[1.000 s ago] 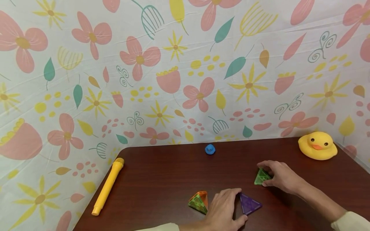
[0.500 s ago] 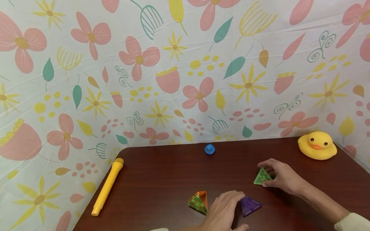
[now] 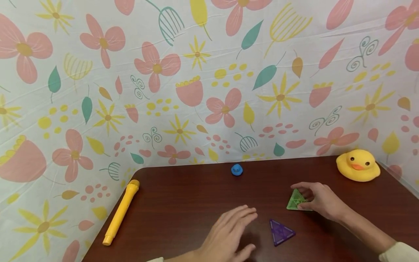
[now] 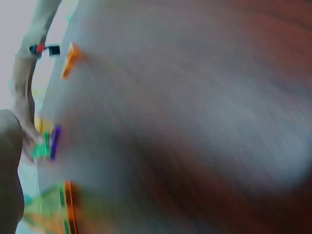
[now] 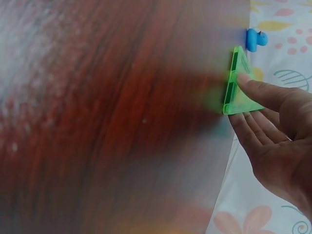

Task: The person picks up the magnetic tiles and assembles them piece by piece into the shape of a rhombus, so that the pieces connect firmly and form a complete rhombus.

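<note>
My right hand (image 3: pixel 322 200) pinches a green triangular magnetic tile (image 3: pixel 295 198) between thumb and fingers. In the right wrist view that green tile (image 5: pixel 241 90) stands on one edge at the table, thumb on its near face. My left hand (image 3: pixel 226 236) is over the table with its fingers extended and holds nothing. Right of it, a purple triangular tile (image 3: pixel 281 232) lies flat on the table. Joined orange and green tiles (image 4: pixel 53 209) appear at the lower left of the left wrist view; in the head view the left hand hides them.
On the brown table (image 3: pixel 183 196) are a yellow toy microphone (image 3: pixel 121 213) at the left edge, a small blue duck (image 3: pixel 236 169) at the back and a large yellow duck (image 3: pixel 358 165) at back right. A small blurred orange object (image 4: pixel 71 61) shows in the left wrist view.
My left hand has left the purple tile and moved left, now covering the orange and green tiles in the head view. The right hand keeps its pinch on the green tile, almost in place.
</note>
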Available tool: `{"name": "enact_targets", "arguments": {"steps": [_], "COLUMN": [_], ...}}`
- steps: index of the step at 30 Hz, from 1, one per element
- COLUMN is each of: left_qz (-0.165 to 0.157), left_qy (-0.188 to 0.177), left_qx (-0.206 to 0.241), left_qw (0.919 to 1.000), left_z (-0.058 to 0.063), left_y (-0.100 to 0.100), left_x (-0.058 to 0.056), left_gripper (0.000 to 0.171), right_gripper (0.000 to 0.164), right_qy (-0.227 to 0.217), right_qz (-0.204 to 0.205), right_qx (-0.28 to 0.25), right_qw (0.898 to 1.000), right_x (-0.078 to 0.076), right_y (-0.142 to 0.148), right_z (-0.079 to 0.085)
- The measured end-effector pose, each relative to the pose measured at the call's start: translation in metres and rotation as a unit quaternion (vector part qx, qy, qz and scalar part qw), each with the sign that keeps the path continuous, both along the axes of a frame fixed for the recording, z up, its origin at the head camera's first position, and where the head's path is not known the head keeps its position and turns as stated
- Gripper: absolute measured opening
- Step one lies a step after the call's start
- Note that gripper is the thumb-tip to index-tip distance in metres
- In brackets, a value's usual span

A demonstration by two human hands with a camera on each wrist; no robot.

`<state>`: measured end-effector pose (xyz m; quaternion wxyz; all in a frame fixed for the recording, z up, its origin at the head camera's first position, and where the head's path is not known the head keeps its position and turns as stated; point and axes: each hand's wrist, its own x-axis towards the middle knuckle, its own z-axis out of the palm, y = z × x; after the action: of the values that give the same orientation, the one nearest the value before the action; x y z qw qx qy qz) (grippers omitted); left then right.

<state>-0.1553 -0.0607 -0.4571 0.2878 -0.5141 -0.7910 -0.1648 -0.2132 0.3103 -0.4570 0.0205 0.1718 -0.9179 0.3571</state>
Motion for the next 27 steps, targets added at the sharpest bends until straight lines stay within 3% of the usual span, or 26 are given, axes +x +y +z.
{"name": "enact_targets", "arguments": {"steps": [3,6,9,13,17,27], "left_qz": [0.017,0.051,0.084,0.129,0.146,0.141], "left_qy": [0.003,-0.058,-0.141,-0.233,-0.274,-0.334], "left_qx": [0.01,0.018,0.026,0.011,-0.004,-0.013], "left_qw": [0.9998,0.9968,0.9861,0.9638,0.9505,0.9317], "left_z": [0.0,-0.002,-0.006,-0.015,-0.023,-0.034], "left_y": [-0.016,-0.031,-0.043,-0.056,-0.065,-0.075], "left_x": [-0.008,-0.012,-0.014,-0.018,-0.021,-0.025], "left_gripper": [0.091,0.096,0.103,0.104,0.102,0.095], "right_gripper": [0.053,0.044,0.039,0.038,0.036,0.025], "right_qy": [0.008,0.0,-0.01,-0.013,-0.019,-0.026], "right_qz": [-0.014,-0.028,-0.038,-0.033,-0.011,0.012], "right_qx": [0.005,-0.002,-0.014,-0.023,-0.043,-0.062], "right_qw": [1.0,1.0,0.999,0.999,0.999,0.998], "right_x": [0.001,0.003,0.004,0.007,0.01,0.021], "right_y": [0.0,0.001,0.002,0.0,-0.006,-0.027], "right_z": [0.0,0.001,0.0,-0.003,-0.005,-0.002]}}
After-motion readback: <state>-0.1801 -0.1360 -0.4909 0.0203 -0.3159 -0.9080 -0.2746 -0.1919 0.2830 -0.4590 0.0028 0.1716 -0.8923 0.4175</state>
